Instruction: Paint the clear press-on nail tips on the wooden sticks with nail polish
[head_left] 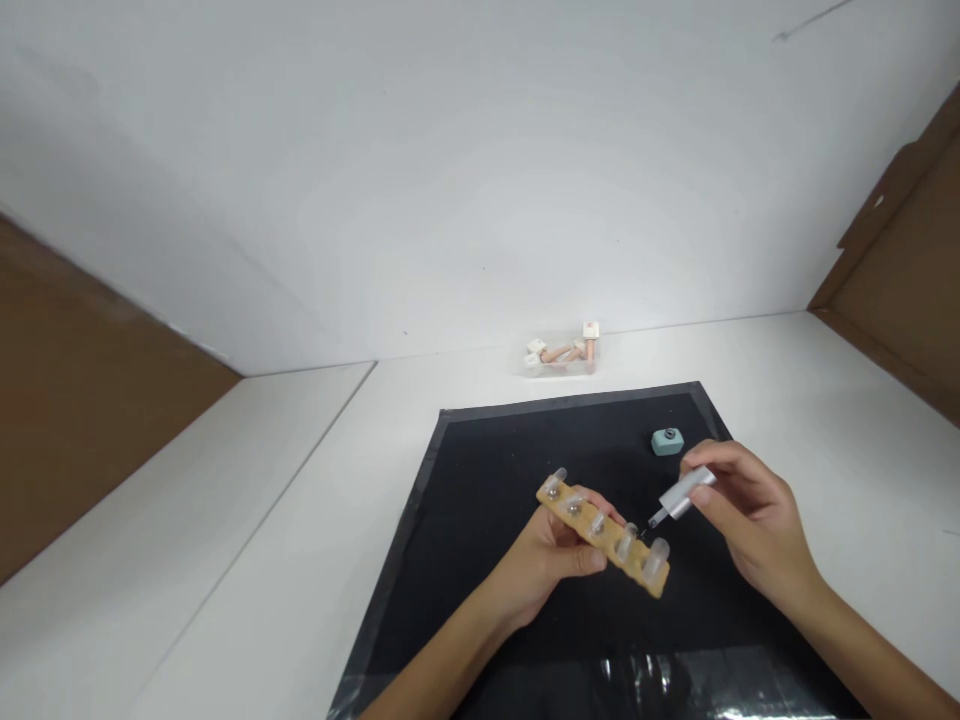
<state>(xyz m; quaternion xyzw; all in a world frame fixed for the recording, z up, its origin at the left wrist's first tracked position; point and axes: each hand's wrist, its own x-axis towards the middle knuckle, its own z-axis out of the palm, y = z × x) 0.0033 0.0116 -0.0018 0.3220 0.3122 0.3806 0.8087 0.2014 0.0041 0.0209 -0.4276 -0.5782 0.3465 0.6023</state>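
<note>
My left hand [551,560] is closed around a narrow wooden strip [600,537] that carries several clear false nail tips in a row, held above the black mat [480,560]. My right hand [750,520] pinches a silver brush cap [684,494], whose thin tip points down-left at the nail tips near the strip's right end. A small teal bottle [667,441] stands on the mat just beyond my right hand.
The black mat lies on a white table [225,560]. A clear box with pinkish items and white tags [564,352] sits at the back by the white wall. Brown panels stand at far left [75,400] and far right [907,290].
</note>
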